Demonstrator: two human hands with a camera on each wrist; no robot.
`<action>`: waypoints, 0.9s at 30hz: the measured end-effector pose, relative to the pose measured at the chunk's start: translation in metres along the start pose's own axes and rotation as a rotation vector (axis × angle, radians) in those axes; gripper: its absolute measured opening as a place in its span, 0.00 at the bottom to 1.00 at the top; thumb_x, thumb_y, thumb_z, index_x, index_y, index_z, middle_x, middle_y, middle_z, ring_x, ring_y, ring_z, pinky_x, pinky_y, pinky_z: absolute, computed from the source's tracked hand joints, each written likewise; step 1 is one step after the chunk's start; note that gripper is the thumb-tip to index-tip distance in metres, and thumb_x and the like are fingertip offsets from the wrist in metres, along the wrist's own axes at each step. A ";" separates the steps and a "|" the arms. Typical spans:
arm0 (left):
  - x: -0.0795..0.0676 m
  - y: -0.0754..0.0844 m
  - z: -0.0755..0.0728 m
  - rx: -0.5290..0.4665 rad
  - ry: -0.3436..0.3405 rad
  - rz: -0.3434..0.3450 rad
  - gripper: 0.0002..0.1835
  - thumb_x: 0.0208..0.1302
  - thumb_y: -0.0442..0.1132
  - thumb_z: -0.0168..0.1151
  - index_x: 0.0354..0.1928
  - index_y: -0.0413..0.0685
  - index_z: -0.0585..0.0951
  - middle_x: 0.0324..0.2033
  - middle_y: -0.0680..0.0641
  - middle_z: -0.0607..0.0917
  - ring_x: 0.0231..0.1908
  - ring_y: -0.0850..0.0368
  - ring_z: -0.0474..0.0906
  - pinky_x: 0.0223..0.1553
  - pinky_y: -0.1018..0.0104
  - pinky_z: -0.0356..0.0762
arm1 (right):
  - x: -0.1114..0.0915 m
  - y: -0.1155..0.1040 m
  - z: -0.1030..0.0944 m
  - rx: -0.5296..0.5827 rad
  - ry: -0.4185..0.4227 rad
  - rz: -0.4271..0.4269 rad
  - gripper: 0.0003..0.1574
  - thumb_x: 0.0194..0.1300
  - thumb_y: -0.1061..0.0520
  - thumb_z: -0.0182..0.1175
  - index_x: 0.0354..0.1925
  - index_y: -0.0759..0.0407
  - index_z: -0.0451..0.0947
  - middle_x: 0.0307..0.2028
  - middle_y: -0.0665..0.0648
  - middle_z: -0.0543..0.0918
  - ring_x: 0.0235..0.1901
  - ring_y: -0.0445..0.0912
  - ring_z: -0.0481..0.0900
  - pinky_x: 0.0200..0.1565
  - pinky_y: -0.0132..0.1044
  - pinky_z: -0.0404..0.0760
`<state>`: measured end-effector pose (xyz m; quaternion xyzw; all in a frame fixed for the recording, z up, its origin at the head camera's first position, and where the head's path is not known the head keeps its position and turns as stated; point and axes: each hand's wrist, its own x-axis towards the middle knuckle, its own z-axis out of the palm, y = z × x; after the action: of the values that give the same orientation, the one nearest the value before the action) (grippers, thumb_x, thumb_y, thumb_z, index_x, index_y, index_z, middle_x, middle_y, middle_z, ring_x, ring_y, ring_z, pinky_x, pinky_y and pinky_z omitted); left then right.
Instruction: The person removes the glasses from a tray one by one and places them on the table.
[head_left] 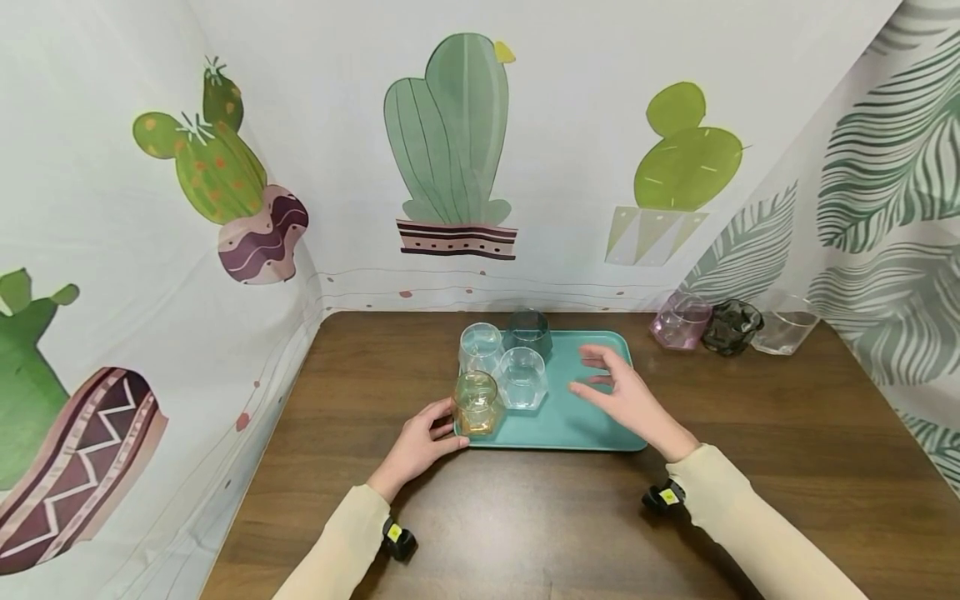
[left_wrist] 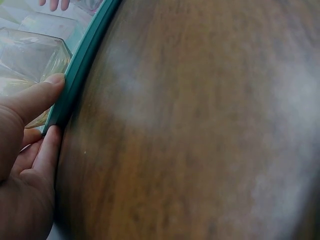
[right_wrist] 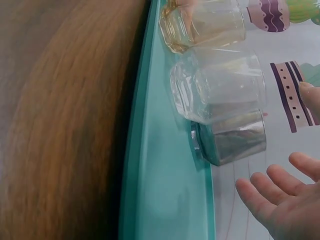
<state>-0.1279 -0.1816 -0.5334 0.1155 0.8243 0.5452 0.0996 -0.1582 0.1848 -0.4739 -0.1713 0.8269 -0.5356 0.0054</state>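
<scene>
A teal tray (head_left: 558, 433) lies on the wooden table with several glasses grouped on its left half. An amber glass (head_left: 478, 408) stands at the front left corner. Beside and behind it are a clear hexagonal glass (head_left: 522, 379), another clear glass (head_left: 481, 348) and a smoky blue-grey glass (head_left: 528, 335). At that front left corner my left hand (head_left: 422, 443) grips the tray, thumb (left_wrist: 42, 95) on its rim and fingers around its outer side. My right hand (head_left: 618, 392) hovers over the tray's right part, fingers (right_wrist: 267, 187) spread and holding nothing.
Three more glasses stand at the table's back right: a pink glass (head_left: 681, 321), a dark grey glass (head_left: 732, 327) and a clear glass (head_left: 785, 325). A cloth (head_left: 562, 150) printed with cacti hangs behind the table (head_left: 510, 517).
</scene>
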 end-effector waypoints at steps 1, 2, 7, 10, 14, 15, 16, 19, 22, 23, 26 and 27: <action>0.000 0.000 0.000 -0.001 0.000 -0.001 0.37 0.62 0.34 0.77 0.73 0.40 0.74 0.69 0.37 0.74 0.66 0.40 0.76 0.62 0.62 0.82 | 0.001 0.000 0.002 0.001 -0.006 -0.003 0.41 0.70 0.57 0.71 0.72 0.69 0.64 0.69 0.71 0.69 0.67 0.64 0.71 0.64 0.61 0.79; 0.000 0.000 0.000 -0.001 -0.001 0.001 0.37 0.62 0.34 0.77 0.72 0.40 0.74 0.69 0.37 0.74 0.66 0.40 0.76 0.62 0.62 0.82 | 0.002 0.000 0.004 0.001 -0.009 -0.008 0.42 0.69 0.57 0.71 0.72 0.69 0.64 0.69 0.72 0.69 0.67 0.65 0.71 0.63 0.61 0.79; 0.000 0.000 0.000 0.005 -0.003 -0.017 0.37 0.62 0.35 0.77 0.73 0.42 0.73 0.70 0.39 0.74 0.67 0.42 0.76 0.62 0.63 0.82 | 0.006 0.000 0.014 0.006 -0.033 -0.027 0.41 0.69 0.59 0.71 0.71 0.73 0.64 0.69 0.74 0.70 0.67 0.66 0.71 0.64 0.62 0.79; -0.001 0.001 0.000 0.003 0.000 -0.023 0.38 0.62 0.35 0.77 0.73 0.44 0.74 0.70 0.40 0.75 0.67 0.43 0.76 0.61 0.64 0.82 | 0.009 0.000 0.020 0.019 -0.053 -0.030 0.42 0.68 0.59 0.71 0.71 0.73 0.64 0.69 0.74 0.70 0.67 0.67 0.71 0.65 0.63 0.78; -0.001 0.000 0.000 -0.001 0.005 -0.014 0.37 0.62 0.35 0.77 0.73 0.44 0.74 0.69 0.40 0.75 0.66 0.42 0.76 0.61 0.63 0.82 | 0.013 -0.002 0.028 0.017 -0.075 -0.023 0.44 0.68 0.57 0.72 0.72 0.70 0.64 0.69 0.73 0.70 0.67 0.67 0.71 0.65 0.61 0.78; -0.001 0.000 -0.001 -0.001 0.005 -0.013 0.37 0.62 0.35 0.77 0.73 0.44 0.74 0.69 0.40 0.75 0.66 0.42 0.76 0.61 0.63 0.82 | 0.013 -0.003 0.029 0.010 -0.081 -0.015 0.44 0.67 0.55 0.73 0.72 0.69 0.64 0.69 0.72 0.70 0.67 0.66 0.71 0.66 0.61 0.78; -0.001 0.000 -0.001 -0.001 0.004 -0.013 0.37 0.62 0.35 0.77 0.73 0.44 0.74 0.69 0.40 0.75 0.67 0.42 0.76 0.61 0.63 0.82 | 0.014 -0.004 0.031 0.005 -0.086 -0.009 0.45 0.67 0.55 0.73 0.73 0.68 0.64 0.69 0.71 0.70 0.67 0.65 0.71 0.66 0.60 0.78; -0.001 0.000 0.000 0.003 0.004 -0.012 0.37 0.62 0.35 0.77 0.72 0.43 0.74 0.69 0.40 0.75 0.67 0.42 0.75 0.61 0.63 0.82 | 0.016 -0.004 0.036 -0.017 -0.098 0.006 0.46 0.67 0.52 0.74 0.74 0.65 0.64 0.70 0.67 0.70 0.67 0.63 0.72 0.66 0.58 0.79; -0.001 0.001 0.000 0.004 0.004 -0.011 0.36 0.62 0.35 0.77 0.72 0.43 0.75 0.69 0.40 0.75 0.66 0.42 0.76 0.61 0.63 0.82 | 0.017 -0.004 0.041 -0.035 -0.103 0.013 0.47 0.66 0.50 0.74 0.74 0.63 0.64 0.70 0.65 0.70 0.67 0.61 0.72 0.66 0.57 0.79; -0.002 0.001 0.000 0.006 0.004 -0.010 0.36 0.62 0.35 0.77 0.72 0.43 0.75 0.69 0.40 0.75 0.66 0.42 0.76 0.61 0.63 0.82 | 0.018 -0.004 0.042 -0.038 -0.105 0.012 0.48 0.66 0.49 0.75 0.74 0.63 0.64 0.70 0.65 0.70 0.67 0.61 0.72 0.66 0.57 0.79; -0.002 0.001 0.000 0.002 0.004 -0.003 0.36 0.62 0.34 0.77 0.71 0.43 0.75 0.69 0.40 0.75 0.66 0.42 0.76 0.61 0.63 0.82 | 0.019 -0.004 0.045 -0.045 -0.107 0.009 0.49 0.66 0.49 0.75 0.74 0.63 0.64 0.70 0.66 0.70 0.67 0.61 0.72 0.66 0.58 0.79; -0.002 0.001 0.000 0.002 0.004 -0.001 0.36 0.62 0.34 0.77 0.71 0.42 0.75 0.69 0.40 0.75 0.66 0.42 0.76 0.61 0.63 0.82 | 0.020 -0.005 0.046 -0.044 -0.105 0.010 0.49 0.65 0.49 0.75 0.75 0.63 0.63 0.70 0.67 0.70 0.67 0.61 0.72 0.66 0.58 0.79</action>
<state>-0.1259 -0.1817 -0.5320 0.1142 0.8251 0.5446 0.0981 -0.1666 0.1370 -0.4859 -0.1954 0.8378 -0.5075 0.0477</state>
